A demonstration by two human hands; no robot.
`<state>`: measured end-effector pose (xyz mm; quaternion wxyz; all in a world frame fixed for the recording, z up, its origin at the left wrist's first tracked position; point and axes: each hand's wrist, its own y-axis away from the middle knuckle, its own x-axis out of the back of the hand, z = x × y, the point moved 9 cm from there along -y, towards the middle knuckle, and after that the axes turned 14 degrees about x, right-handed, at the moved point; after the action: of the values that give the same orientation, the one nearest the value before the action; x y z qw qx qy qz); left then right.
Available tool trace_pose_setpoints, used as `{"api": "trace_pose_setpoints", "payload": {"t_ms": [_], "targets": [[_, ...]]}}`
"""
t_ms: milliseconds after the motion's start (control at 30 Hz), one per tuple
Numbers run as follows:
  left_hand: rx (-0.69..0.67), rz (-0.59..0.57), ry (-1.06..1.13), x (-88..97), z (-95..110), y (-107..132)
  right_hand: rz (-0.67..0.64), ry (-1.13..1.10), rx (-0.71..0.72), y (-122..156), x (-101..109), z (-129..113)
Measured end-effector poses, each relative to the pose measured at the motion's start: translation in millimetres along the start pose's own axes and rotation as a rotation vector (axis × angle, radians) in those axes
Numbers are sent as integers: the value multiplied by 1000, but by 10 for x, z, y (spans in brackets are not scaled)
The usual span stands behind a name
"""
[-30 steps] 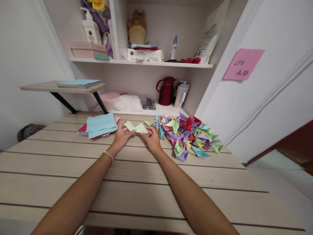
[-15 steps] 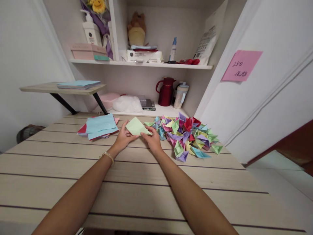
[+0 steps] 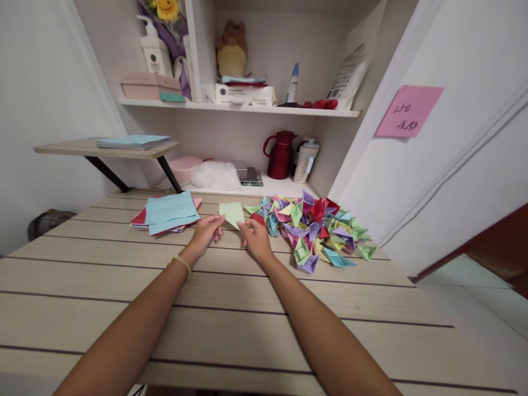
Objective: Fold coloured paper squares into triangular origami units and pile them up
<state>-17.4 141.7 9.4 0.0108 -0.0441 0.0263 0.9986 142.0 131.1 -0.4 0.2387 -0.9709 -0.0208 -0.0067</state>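
Observation:
A pale green sheet of folding paper (image 3: 231, 213) is held up between my two hands, just above the table. My left hand (image 3: 206, 234) pinches its lower left corner with thumb and forefinger, the other fingers curled. At the lower right corner my right hand (image 3: 256, 237) grips the paper between thumb and fingers. Right beside my right hand lies a heap of folded paper boats (image 3: 313, 225) in several colours. To the left of my left hand sits a stack of paper sheets (image 3: 171, 213), light blue on top with red and pink edges below.
A small raised wooden shelf (image 3: 82, 147) with more blue paper (image 3: 132, 142) stands at the back left. Behind the table, a white cabinet holds a dark red jug (image 3: 280, 157), a tumbler (image 3: 306, 161) and a white plastic bag (image 3: 215, 175). A pink note (image 3: 410, 111) sticks to the right wall.
The green paper has turned from a diamond tilt to a squarer position. My left hand has shifted its hold to the paper's lower left corner.

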Motion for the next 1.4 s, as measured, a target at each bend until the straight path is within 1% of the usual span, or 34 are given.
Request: {"api": "trace_pose_setpoints", "payload": {"t_ms": [67,133,233,300,500,600,667,733,867,933,1000,1100,1167,1300,1400], "targets": [[23,1,62,4,-6,19,-27,46,22,3,-7,-41],[45,-24,114,-21,-9,38,-55,78,43,5,-27,-69],[78,-90,130,-94,-19,59,-86,102,70,11,-60,-87],[74,-91,127,-102,-15,64,-83,94,80,14,-65,-88],[-31,-37,137,-56,53,57,32,-40,83,-5,2,-68],[-112,50,60,3,94,55,48,-95,105,-19,0,-79],[-147,99,-9,31,105,46,45,-97,131,-22,-4,-97],[-150,113,-35,43,95,28,27,-72,149,-19,-12,-113],[-105,135,-31,75,60,9,-92,92,175,-5,-73,-143],[-82,115,-38,56,55,14,-123,166,177,-3,-82,-149],[-61,68,-46,11,54,26,-106,148,135,-6,-68,-119],[-36,-1,-53,-55,53,52,-35,17,34,-4,-45,-45],[-25,-31,-43,-83,50,70,8,-73,-4,-1,-45,-24],[-18,-111,9,-157,48,104,100,-260,-8,-8,-24,-53],[-10,-155,26,-202,31,106,132,-298,16,-23,13,-85]]}}
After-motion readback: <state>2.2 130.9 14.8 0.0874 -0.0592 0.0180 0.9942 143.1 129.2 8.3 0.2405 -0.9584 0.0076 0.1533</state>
